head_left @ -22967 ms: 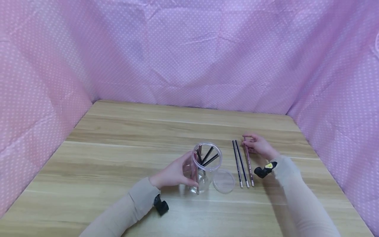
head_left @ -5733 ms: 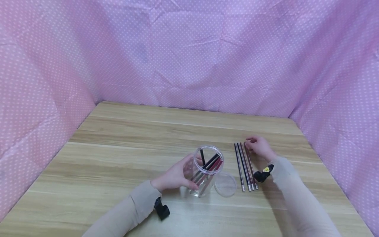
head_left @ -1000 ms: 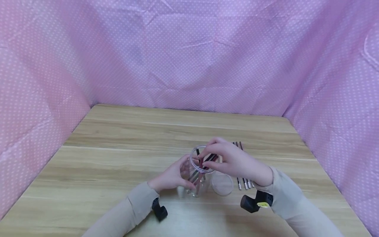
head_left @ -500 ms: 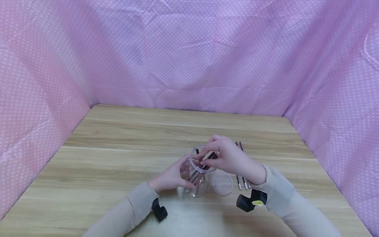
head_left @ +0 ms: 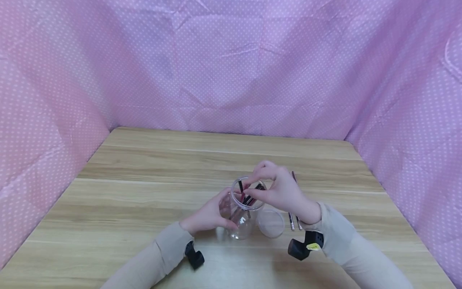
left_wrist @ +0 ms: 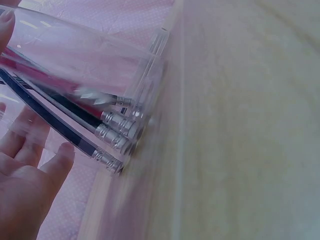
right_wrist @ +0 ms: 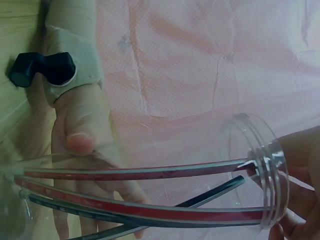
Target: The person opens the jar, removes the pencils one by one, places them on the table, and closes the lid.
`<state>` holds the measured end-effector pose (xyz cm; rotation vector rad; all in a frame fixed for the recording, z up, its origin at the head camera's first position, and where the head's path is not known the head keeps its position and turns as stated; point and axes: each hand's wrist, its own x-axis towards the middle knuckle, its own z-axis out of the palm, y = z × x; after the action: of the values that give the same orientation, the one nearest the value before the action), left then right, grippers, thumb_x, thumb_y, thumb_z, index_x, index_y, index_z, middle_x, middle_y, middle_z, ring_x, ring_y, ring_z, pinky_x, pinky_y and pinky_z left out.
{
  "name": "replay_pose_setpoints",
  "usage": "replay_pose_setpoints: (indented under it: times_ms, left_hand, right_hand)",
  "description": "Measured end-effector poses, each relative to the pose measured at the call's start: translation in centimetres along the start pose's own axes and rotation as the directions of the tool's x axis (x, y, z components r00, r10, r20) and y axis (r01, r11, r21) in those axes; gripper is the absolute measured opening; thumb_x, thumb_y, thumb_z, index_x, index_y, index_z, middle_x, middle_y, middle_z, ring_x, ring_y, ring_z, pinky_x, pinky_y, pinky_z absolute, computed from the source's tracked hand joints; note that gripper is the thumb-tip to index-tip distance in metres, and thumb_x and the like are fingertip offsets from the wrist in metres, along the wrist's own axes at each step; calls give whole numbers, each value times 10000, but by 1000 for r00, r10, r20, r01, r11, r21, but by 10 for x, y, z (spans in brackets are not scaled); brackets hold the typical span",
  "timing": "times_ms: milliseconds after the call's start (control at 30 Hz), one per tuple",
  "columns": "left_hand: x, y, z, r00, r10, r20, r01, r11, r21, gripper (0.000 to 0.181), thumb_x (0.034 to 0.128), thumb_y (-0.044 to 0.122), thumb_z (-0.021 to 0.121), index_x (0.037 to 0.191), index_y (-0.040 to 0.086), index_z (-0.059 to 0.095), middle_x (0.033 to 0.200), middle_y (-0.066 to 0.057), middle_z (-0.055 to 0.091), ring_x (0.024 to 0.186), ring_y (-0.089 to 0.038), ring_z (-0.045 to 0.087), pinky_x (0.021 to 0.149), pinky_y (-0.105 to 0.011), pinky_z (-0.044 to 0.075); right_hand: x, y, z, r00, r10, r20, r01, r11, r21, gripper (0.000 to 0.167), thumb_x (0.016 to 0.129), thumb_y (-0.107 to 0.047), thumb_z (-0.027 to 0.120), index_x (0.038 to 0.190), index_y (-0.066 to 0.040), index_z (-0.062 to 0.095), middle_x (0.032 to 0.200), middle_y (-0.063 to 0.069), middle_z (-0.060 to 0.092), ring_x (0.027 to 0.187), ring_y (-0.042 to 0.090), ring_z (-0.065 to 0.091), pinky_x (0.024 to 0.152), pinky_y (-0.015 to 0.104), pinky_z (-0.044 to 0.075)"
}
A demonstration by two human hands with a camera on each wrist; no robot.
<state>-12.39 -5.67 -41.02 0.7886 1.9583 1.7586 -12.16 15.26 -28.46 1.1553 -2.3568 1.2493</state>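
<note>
In the head view my left hand [head_left: 211, 214] grips the side of a clear plastic jar [head_left: 242, 229] standing on the table. Several red and black pencils lean inside it, their silver ends low in the left wrist view. At the jar's mouth, thumb and fingers of my right hand [head_left: 283, 192] pinch a red pencil [head_left: 243, 196]. One blurred silver pencil end [left_wrist: 92, 95] is apart from the base in the left wrist view. More pencils [head_left: 291, 221] lie on the table right of the jar, partly hidden by my right hand and wrist.
A round clear lid [head_left: 270, 223] lies flat on the wooden table [head_left: 173, 160], right beside the jar. Pink dotted cloth [head_left: 231, 72] hangs around the back and sides. Each wrist carries a small black camera [head_left: 195, 257].
Since 5.7 seconds ago my right hand has moved from the pencil row to the jar's mouth. In the last second it has risen slightly with the red pencil; my left hand stays put.
</note>
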Motion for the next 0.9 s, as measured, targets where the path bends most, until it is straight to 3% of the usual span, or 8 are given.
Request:
replay_pose_setpoints:
  times_ms: [133,267,333,467,500,567,700,900]
  left_hand:
    - [0,-1,-1,1000,-2,-6,2,1000,7,873,666,17,804,1394,166,345,1449,-95,450,1375,-274,362,1154,-518,235]
    - [1,-1,-1,1000,-1,-12,1,1000,28,870,653,21,811,1384,164,363,1442,-70,460,1387,-267,340,1160,-535,200]
    - [1,-1,-1,1000,5,-11,-5,1000,29,863,655,18,808,1384,154,365,1437,-67,465,1391,-269,331,1161,-544,189]
    - [2,0,0,1000,4,-2,-4,1000,-8,855,653,-18,795,1377,124,364,1428,-82,471,1383,-266,349,1164,-514,209]
    - [2,0,0,1000,6,1,-6,1000,-14,855,655,-23,790,1380,116,359,1429,-89,470,1380,-270,353,1163,-512,214]
    - [1,1,0,1000,6,2,-6,1000,-19,860,651,-32,787,1382,111,356,1426,-93,472,1377,-268,360,1162,-504,222]
    - [1,0,1,1000,15,-1,-15,1000,-11,864,649,-28,789,1386,109,359,1418,-92,477,1378,-272,356,1161,-518,215]
    - [1,1,2,1000,12,1,-12,1000,-9,867,645,-26,785,1389,101,358,1418,-82,474,1376,-275,356,1154,-533,221]
  right_hand:
    - [3,2,-2,996,58,-74,-47,988,144,187,729,91,723,905,33,698,865,41,688,864,59,611,853,202,516]
    - [5,6,-3,984,115,-133,-65,941,331,186,819,108,625,1002,134,606,941,-76,699,898,48,655,860,214,545]
    - [6,8,-3,979,119,-165,-43,914,403,181,855,93,589,1033,73,614,946,-122,686,895,49,661,830,213,556]
    - [7,9,-3,963,129,-238,9,865,502,326,879,104,528,1060,-145,635,908,-69,687,853,83,675,789,246,577]
    - [8,8,-4,956,144,-257,9,858,514,381,881,105,515,1058,-212,630,898,-58,684,838,88,677,771,259,584]
    - [10,7,-4,940,176,-293,10,843,538,403,885,107,494,1050,-234,632,880,-43,674,810,97,678,732,287,595]
    - [15,6,-8,906,230,-355,34,798,602,363,908,80,482,1045,-220,634,899,-21,642,778,100,679,701,316,603]
    - [23,9,-20,839,296,-456,101,740,665,225,934,-10,530,1036,-185,629,919,4,617,724,117,689,669,307,604]
